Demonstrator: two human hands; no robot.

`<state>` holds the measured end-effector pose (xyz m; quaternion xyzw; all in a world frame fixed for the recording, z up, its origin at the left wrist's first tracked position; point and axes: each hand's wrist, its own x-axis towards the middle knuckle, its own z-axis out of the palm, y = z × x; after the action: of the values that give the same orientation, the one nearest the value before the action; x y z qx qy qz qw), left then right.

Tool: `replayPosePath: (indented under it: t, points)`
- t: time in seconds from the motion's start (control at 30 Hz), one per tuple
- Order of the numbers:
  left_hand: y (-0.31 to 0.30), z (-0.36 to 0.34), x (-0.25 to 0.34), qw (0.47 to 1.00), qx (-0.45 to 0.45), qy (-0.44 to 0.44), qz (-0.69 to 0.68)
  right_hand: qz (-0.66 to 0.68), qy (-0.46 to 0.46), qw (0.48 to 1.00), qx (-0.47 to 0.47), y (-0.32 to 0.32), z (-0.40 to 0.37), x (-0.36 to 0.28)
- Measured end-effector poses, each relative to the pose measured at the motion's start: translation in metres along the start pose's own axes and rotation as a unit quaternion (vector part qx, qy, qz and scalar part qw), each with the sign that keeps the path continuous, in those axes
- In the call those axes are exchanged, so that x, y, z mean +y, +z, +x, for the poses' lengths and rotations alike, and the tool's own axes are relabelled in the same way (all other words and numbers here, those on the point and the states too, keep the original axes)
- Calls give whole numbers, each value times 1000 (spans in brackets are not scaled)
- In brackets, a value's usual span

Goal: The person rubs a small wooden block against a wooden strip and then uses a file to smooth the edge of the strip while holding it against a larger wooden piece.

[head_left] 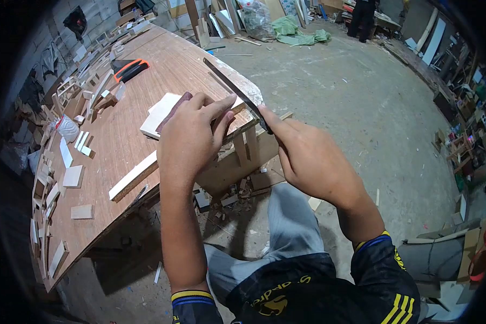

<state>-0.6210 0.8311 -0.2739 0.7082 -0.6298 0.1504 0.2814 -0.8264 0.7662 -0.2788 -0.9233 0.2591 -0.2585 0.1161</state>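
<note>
My right hand (313, 156) grips the lower end of a long, dark, flat file (229, 83). The file slants up and away to the left across the table's corner. My left hand (191, 129) lies over a pale wooden strip (135, 175) along the table edge and presses on it, with thumb and index finger close to the file. Under that hand's far side is a reddish-brown strip like sandpaper (170, 114), resting on a pale flat board (155, 123). The exact contact between file and wood is partly hidden by my fingers.
Many small wood offcuts (82, 211) lie along the left of the wooden table (137, 102). An orange-and-black handsaw (129, 69) and a white container (67, 128) are there too. Wood scraps litter the floor beneath. Another person (363, 19) stands far back by stacked material.
</note>
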Motion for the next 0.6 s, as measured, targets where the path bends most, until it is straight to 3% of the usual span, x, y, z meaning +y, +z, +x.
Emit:
replayPosePath:
  t: [0.4, 0.6]
  points:
    - [0, 0, -1, 1000, 2, 3, -15, -51, -26, 998, -2, -9, 3, -7]
    - [2, 0, -4, 1000, 12, 17, -22, -101, 25, 993, -53, -12, 19, -21]
